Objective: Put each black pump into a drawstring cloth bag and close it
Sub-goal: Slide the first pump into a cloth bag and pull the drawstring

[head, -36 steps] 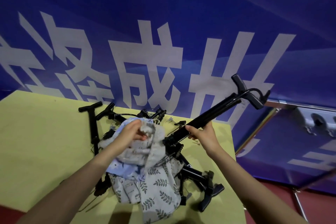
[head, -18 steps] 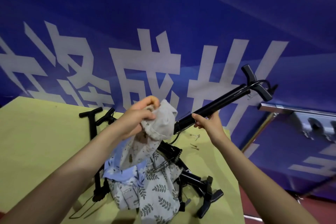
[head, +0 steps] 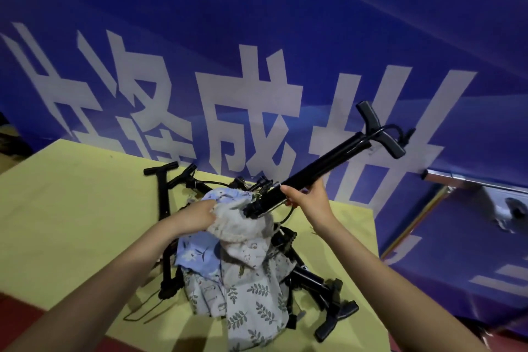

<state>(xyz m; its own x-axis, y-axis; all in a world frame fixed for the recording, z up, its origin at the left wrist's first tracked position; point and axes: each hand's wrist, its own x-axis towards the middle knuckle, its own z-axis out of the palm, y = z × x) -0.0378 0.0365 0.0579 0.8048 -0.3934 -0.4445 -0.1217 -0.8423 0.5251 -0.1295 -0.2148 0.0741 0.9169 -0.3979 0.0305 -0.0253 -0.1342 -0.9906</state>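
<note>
At frame centre my left hand (head: 200,213) has dropped from its raised position of half a second ago and now pinches the grey bag (head: 237,223) low on the pile of bags (head: 243,294), while my right hand (head: 307,199), fingers curled round the pump (head: 323,169), has brought its foot end down to touch the bag. Handle points to the upper right; I cannot tell whether the foot is inside the mouth. Judgement: insertion is just starting; drawstring not yet pulled, and other pumps (head: 320,283) lie unbagged on the yellow table (head: 71,209).
</note>
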